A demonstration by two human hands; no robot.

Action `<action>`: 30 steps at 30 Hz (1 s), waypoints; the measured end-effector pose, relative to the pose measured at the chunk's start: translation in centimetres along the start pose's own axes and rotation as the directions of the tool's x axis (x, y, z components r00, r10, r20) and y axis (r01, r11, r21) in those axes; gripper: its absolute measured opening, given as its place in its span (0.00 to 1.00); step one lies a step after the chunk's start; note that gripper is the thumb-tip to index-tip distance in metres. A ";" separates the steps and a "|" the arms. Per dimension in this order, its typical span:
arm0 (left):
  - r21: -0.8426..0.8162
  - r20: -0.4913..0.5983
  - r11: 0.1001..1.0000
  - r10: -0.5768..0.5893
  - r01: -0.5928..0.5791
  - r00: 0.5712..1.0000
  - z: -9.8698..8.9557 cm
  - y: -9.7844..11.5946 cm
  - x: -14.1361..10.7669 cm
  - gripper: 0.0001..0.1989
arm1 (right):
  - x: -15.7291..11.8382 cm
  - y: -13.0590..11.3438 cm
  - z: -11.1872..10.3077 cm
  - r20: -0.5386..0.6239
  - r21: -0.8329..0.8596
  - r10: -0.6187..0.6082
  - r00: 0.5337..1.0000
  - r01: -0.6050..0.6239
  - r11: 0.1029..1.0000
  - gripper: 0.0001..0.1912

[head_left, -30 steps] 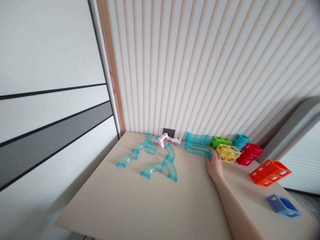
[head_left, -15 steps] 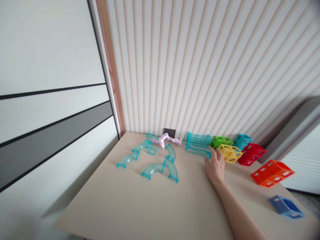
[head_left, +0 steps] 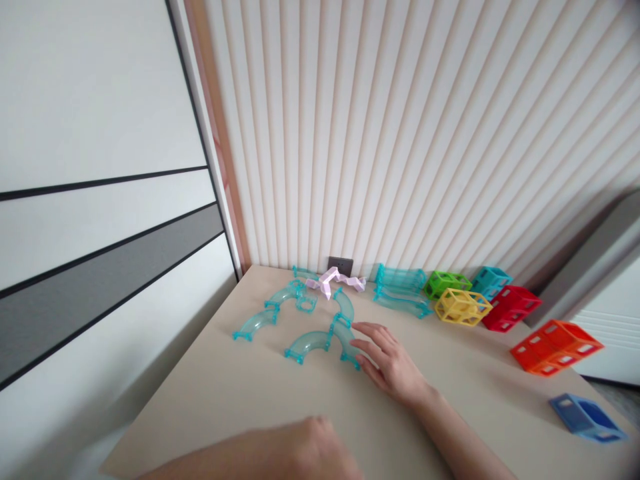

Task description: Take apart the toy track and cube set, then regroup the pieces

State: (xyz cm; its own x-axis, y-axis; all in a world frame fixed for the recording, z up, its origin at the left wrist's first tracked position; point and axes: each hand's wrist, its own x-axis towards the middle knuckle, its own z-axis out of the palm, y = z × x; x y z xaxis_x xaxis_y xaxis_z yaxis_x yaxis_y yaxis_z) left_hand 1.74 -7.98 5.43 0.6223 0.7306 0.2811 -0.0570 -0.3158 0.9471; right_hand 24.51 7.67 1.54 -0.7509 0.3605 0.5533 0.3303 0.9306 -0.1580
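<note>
My right hand (head_left: pixel 390 360) reaches in from the right with its fingers apart. Its fingertips are at the right edge of a curved translucent teal track piece (head_left: pixel 344 341); whether they touch it I cannot tell. Joined to that piece are another curved piece (head_left: pixel 310 343) on the left and one (head_left: pixel 344 305) behind. My left hand (head_left: pixel 320 450) is blurred low in the frame, over the near part of the table (head_left: pixel 210 407), its fingers hidden. Two more curved teal pieces (head_left: pixel 257 322) lie joined farther left.
Lilac angular pieces (head_left: pixel 327 281) lie near the wall by a dark socket (head_left: pixel 341 266). Straight teal tracks (head_left: pixel 400 280) are stacked right of them. Window-sided blocks, green (head_left: pixel 445 285), yellow (head_left: pixel 463 307), teal (head_left: pixel 491 283), red (head_left: pixel 511 308), orange (head_left: pixel 556 348) and blue (head_left: pixel 586 417), line the right.
My right hand has moved left and nearer, from beside the straight teal tracks to the joined curved ones. My left hand has come into view at the bottom.
</note>
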 end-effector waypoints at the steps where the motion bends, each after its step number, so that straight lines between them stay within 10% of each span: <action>1: 0.061 -0.020 0.998 0.009 -0.008 1.000 -1.3 -0.6 1.1 0.16 | 0.2 -0.6 0.1 0.034 0.022 -0.010 0.999 0.010 1.000 0.12; 3: 0.498 -0.087 0.866 0.097 -0.041 0.992 -3.5 -2.0 3.2 0.16 | 0.4 -1.2 0.3 0.099 0.046 -0.001 0.995 -0.004 0.999 0.12; 5: 0.859 -0.138 0.511 0.198 0.018 0.971 -4.9 -3.5 4.6 0.15 | 0.5 -1.3 0.5 0.165 0.057 0.024 0.986 -0.034 0.998 0.14; 9: 0.956 -0.263 0.190 0.210 0.224 0.942 -5.2 -6.1 4.7 0.15 | 0.3 -0.7 0.6 0.269 0.064 0.089 0.959 -0.110 0.992 0.20; 22: 0.916 -0.397 0.065 0.026 0.395 0.917 -4.9 -8.9 3.1 0.21 | -0.2 0.2 1.5 0.161 0.148 0.109 0.981 -0.133 0.980 0.08; 30: 0.900 -0.426 0.142 0.076 0.413 0.902 -5.8 -9.7 2.9 0.30 | -0.1 0.3 1.2 0.001 0.157 0.135 0.991 -0.134 0.979 0.11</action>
State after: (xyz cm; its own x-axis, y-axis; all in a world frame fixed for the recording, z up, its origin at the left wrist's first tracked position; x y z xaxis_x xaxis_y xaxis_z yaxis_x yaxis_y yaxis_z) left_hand -0.48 0.73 -2.01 0.2246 0.8924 0.3914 0.9511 -0.2881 0.1112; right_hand 24.03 7.97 0.47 -0.6998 0.4833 0.5260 0.3342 0.8723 -0.3569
